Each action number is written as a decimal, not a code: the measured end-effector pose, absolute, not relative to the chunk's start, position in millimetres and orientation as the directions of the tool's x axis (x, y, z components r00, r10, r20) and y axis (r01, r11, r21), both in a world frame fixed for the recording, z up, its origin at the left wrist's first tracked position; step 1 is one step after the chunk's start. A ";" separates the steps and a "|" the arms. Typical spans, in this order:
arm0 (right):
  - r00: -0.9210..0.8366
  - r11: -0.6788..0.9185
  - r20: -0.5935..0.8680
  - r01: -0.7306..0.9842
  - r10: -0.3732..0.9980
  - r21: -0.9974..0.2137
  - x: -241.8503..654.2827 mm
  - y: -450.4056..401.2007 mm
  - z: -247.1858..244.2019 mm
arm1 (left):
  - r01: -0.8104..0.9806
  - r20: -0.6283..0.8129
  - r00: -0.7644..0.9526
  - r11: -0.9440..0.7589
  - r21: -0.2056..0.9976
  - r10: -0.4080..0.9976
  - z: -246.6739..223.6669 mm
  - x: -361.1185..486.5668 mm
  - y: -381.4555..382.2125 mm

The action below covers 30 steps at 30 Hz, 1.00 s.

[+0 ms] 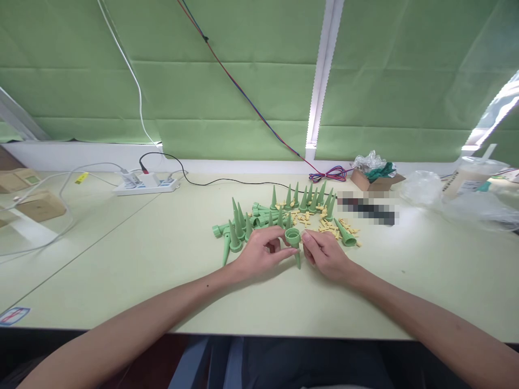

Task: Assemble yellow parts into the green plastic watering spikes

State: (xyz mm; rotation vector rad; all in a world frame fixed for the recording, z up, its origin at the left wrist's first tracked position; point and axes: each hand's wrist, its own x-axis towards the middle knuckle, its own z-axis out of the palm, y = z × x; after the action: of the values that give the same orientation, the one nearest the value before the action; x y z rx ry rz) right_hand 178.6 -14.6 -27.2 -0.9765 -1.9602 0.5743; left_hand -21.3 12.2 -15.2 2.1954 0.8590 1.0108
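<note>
Between the thumb and fingers of my left hand (263, 249) is a green plastic spike (292, 237), its threaded open end up and its point down. Close against the spike's right side, my right hand (324, 253) has thumb and fingers pinched together; whatever they hold is hidden. Just beyond my hands stand several green cone spikes (314, 201), points up, with other green pieces lying among them. Small yellow plastic pieces (327, 229) are scattered between and to the right of them. One green spike (345, 234) lies on its side past my right hand.
A white power strip (146, 186) with plugs and cables lies at the back left. At the back right are a small cardboard box (375, 181), a blurred-out dark object (367, 209), and a drink cup (466, 175) in clear plastic. The table's front edge (259, 336) runs below my arms.
</note>
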 end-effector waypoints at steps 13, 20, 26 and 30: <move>-0.325 0.593 0.496 0.418 0.805 -0.688 177.4 -14.3 -29.8 | 0.325 0.540 0.561 -0.767 0.553 0.628 -20.1 -22.4 12.1; -0.278 0.599 0.532 0.420 0.800 -0.681 176.9 -15.0 -25.6 | 0.391 0.359 0.565 -0.624 0.676 0.743 -17.0 -21.6 12.8; -0.244 0.597 0.549 0.426 0.800 -0.680 178.6 -16.4 -23.3 | 0.258 0.016 0.648 -0.239 0.936 0.761 -13.6 -21.2 11.4; -0.301 0.615 0.537 0.427 0.788 -0.663 179.6 -14.5 -24.2 | 0.168 -0.077 0.675 -0.052 0.984 0.733 -11.0 -19.3 12.9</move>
State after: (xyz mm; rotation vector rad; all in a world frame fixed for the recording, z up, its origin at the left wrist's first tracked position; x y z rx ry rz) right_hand 179.6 -14.5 -24.2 -0.9644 -1.9347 0.5029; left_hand -19.3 12.9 -11.0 1.5883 0.7596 0.5399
